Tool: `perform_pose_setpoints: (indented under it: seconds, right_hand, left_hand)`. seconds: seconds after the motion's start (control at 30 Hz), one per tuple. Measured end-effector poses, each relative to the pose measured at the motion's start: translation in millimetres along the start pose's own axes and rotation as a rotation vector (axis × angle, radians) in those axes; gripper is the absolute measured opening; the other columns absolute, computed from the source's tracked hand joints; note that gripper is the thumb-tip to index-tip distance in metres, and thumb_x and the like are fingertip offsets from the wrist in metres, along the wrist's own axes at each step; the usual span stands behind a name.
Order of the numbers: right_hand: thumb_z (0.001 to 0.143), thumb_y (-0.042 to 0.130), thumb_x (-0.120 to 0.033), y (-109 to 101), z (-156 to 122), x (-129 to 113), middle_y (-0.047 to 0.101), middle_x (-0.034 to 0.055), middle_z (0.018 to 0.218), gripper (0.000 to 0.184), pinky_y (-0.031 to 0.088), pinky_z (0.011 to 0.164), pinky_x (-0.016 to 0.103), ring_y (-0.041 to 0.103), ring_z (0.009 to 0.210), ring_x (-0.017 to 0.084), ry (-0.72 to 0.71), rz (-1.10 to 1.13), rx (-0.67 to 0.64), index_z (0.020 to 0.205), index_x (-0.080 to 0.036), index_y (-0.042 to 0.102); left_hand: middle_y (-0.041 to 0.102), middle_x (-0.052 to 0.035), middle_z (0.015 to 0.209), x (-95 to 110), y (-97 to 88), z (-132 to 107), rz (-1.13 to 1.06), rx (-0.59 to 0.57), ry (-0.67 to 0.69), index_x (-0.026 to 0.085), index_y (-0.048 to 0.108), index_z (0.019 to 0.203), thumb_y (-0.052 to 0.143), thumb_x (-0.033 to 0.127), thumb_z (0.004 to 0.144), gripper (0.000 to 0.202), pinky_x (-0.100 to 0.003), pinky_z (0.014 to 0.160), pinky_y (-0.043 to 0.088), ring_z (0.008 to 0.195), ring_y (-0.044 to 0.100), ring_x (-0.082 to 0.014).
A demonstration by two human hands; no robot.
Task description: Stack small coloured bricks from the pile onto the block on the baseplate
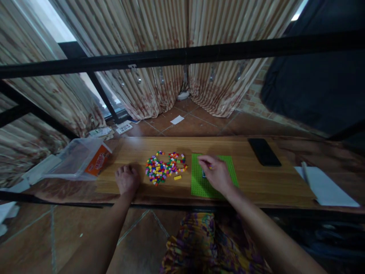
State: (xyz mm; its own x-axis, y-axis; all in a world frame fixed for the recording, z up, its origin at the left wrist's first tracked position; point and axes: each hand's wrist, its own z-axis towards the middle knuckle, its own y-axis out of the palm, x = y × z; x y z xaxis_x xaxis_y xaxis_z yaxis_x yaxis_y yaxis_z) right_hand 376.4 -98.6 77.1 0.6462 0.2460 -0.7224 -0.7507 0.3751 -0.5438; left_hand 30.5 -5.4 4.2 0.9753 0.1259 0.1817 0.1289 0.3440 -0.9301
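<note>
My right hand (216, 173) is above the green studded baseplate (196, 186), its thumb and fingers pinched together. Whatever may be between the fingertips is too small to make out. A dark and light piece (203, 174) shows on the baseplate, partly covered by this hand, and a speck of yellow is visible by the fingers. To the left lies a loose pile of small coloured toy bricks (159, 169), with a longer yellow brick (177, 177) at its near right side. Left of the pile, my left hand (127, 179) rests palm down on the wooden table, holding nothing.
A clear plastic box (74, 160) with an orange label stands at the table's left end. Toward the right lie a black phone (264, 152) and, farther out, white paper (327, 186) with a pen-like object. A black metal bar (182, 57) crosses beyond the table (159, 194).
</note>
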Motion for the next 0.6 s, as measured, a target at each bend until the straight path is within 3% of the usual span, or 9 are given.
perform_pose_setpoints:
  seconds: [0.1,0.23,0.43,0.6]
  right_hand:
    - [0.092,0.053,-0.018,31.6,-0.9,-14.6,0.074,0.0051,0.096,0.021,0.048,0.087,0.032,0.066,0.093,0.020,-0.036,-0.117,-0.124,0.095,-0.023,0.073]
    - [0.092,0.051,-0.013,60.7,6.8,-13.4,0.073,0.0061,0.099,0.024,0.046,0.087,0.029,0.064,0.094,0.019,0.055,-0.296,-0.234,0.096,-0.021,0.072]
    - [0.094,0.048,-0.013,76.0,17.6,-7.7,0.072,0.0109,0.101,0.025,0.043,0.086,0.027,0.065,0.095,0.020,0.222,-0.550,-0.334,0.102,-0.015,0.071]
    - [0.094,0.053,-0.020,86.2,25.8,-12.2,0.072,0.0132,0.105,0.023,0.044,0.083,0.028,0.066,0.097,0.022,0.275,-0.588,-0.354,0.108,-0.013,0.070]
  left_hand:
    - [0.061,-0.0230,0.111,0.0,0.9,-0.8,0.001,0.010,0.001,0.006,0.064,0.111,0.036,0.028,0.090,0.042,-0.047,0.098,0.039,0.110,0.052,-0.0340]
    - [0.062,-0.0216,0.109,-1.1,3.7,-1.3,-0.006,0.024,-0.001,0.007,0.064,0.110,0.037,0.028,0.091,0.040,-0.047,0.097,0.040,0.109,0.052,-0.0332]
    - [0.063,-0.0207,0.109,-2.5,7.6,-1.0,-0.011,0.047,0.005,0.008,0.064,0.111,0.040,0.025,0.089,0.038,-0.047,0.096,0.040,0.107,0.053,-0.0331]
    - [0.063,-0.0205,0.109,-2.8,8.6,-1.3,-0.010,0.045,-0.005,0.008,0.065,0.110,0.040,0.026,0.089,0.037,-0.047,0.095,0.040,0.105,0.053,-0.0335]
